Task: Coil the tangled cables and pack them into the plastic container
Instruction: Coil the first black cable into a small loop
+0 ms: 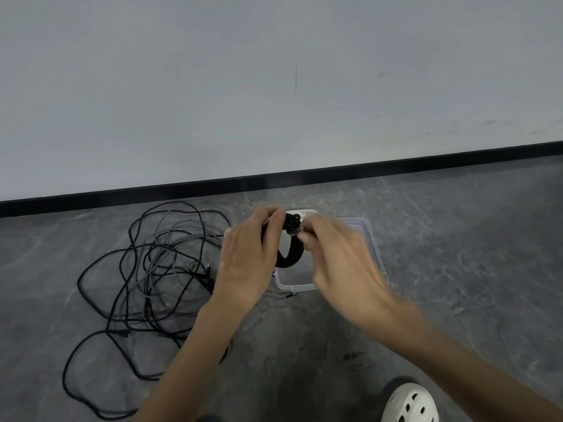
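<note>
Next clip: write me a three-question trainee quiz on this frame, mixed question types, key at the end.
1. True or false: the coiled black cable already lies inside the clear plastic container.
2. Which hand wraps round the coil's side? A) left hand B) right hand
3. Fill in: the tangled pile of black and grey cables lies on the grey floor to the container's ____.
Key: 1 false, both hands hold it above the container; 2 A; 3 left.

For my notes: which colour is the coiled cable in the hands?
Black; the coiled cable shows best in the head view.
</note>
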A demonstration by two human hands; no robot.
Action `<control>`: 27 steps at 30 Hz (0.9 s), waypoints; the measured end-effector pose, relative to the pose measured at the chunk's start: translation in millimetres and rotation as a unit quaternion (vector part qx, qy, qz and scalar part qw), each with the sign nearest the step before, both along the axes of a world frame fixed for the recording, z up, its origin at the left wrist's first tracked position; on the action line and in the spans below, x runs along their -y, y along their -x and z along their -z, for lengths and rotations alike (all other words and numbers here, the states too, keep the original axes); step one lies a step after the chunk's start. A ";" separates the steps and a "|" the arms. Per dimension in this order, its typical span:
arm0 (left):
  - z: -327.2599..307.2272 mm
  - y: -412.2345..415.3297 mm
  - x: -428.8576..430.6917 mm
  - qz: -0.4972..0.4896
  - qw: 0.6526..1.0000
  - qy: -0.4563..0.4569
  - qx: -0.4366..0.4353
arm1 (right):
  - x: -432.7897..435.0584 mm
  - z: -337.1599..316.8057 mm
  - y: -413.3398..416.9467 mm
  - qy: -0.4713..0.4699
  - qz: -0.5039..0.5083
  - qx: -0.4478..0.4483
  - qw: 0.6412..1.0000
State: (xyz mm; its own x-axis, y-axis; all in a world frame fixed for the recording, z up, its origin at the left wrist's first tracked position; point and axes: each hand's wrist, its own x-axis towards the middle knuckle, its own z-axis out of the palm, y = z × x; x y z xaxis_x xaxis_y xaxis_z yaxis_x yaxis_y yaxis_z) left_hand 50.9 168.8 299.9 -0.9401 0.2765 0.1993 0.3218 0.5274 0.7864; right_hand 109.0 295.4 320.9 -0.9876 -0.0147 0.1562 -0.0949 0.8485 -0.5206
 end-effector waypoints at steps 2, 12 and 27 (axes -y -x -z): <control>0.1 -0.3 0.1 0.001 1.000 0.012 -0.011 | -2.3 -1.2 1.4 0.051 -0.001 -0.006 0.999; 8.1 -0.6 -3.4 -0.038 0.999 0.033 -0.020 | -0.5 3.6 2.7 0.201 0.033 0.043 0.978; -0.4 -2.1 -1.5 -0.072 0.995 -0.057 -0.042 | -17.7 -11.1 14.3 0.641 0.141 0.245 0.714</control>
